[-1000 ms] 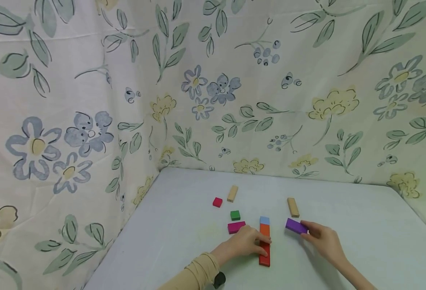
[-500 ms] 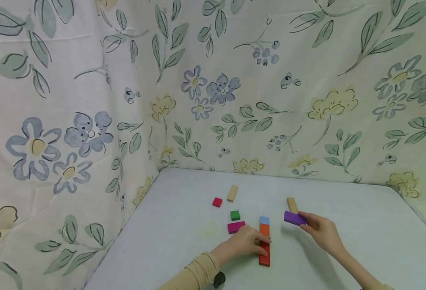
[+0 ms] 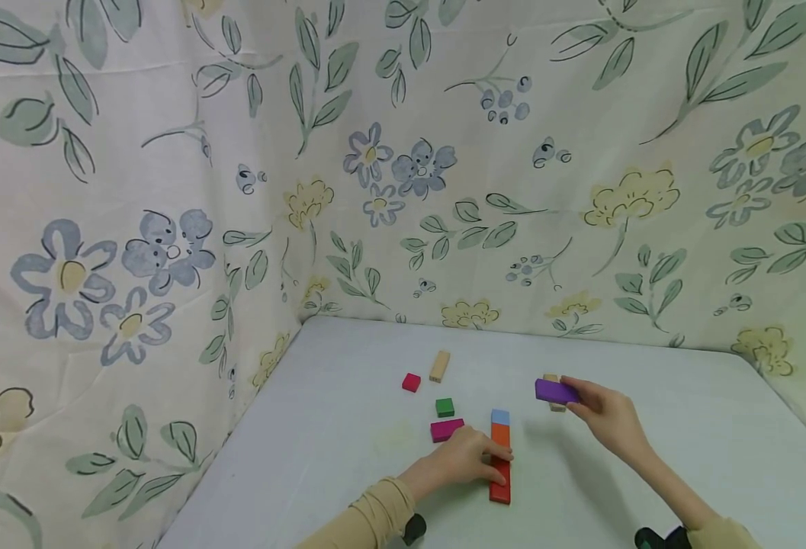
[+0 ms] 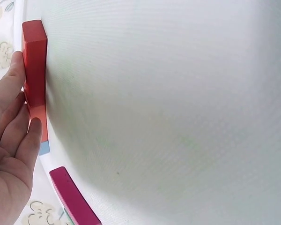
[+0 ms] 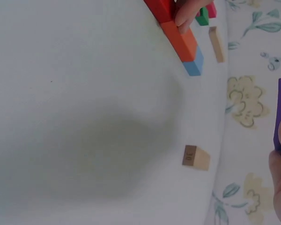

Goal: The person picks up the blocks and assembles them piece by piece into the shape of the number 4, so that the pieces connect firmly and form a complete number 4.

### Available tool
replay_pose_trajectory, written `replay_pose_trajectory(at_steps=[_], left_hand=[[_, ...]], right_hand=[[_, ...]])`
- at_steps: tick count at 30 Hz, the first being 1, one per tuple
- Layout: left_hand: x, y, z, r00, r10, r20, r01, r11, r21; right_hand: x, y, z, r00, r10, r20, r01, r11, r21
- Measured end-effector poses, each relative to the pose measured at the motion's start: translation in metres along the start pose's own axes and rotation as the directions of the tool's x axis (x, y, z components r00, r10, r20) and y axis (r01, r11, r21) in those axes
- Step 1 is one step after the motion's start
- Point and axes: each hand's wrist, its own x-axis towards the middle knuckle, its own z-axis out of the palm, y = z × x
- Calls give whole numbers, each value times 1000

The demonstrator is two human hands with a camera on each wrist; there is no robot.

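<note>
My left hand [image 3: 460, 459] holds a row of blocks lying end to end on the table; its thumb is on the red block [image 4: 36, 70] and its fingers lie about the orange block [image 3: 501, 433]. A light blue block [image 3: 501, 416] forms the far end of the row. My right hand [image 3: 611, 418] pinches one end of a purple block [image 3: 553, 391] between thumb and fingers, lifted above the table. Behind it, a plain wood block [image 5: 196, 158] is partly hidden in the head view. Close to the left hand lies a magenta block [image 3: 446, 429].
Farther left on the white table [image 3: 327, 427] lie a green block [image 3: 445, 407], a small crimson block [image 3: 412, 382] and another plain wood block [image 3: 440, 366]. Floral cloth [image 3: 485, 252] hangs along the back and left edges of the table.
My right hand has moved the purple block up and away from me, so that it now overlaps the right-hand wood block in the head view. The left hand has stayed still.
</note>
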Motion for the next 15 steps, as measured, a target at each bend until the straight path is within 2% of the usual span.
replay_pose_trajectory(at_steps=[6, 15], left_hand=[[0, 0, -1, 1000, 2, 0, -2, 1000, 2], [0, -1, 1, 1000, 7, 1, -7, 1000, 7]], right_hand=[[10, -9, -3, 1000, -2, 1, 2, 1000, 14], [16, -14, 1, 995, 80, 63, -84, 995, 56]])
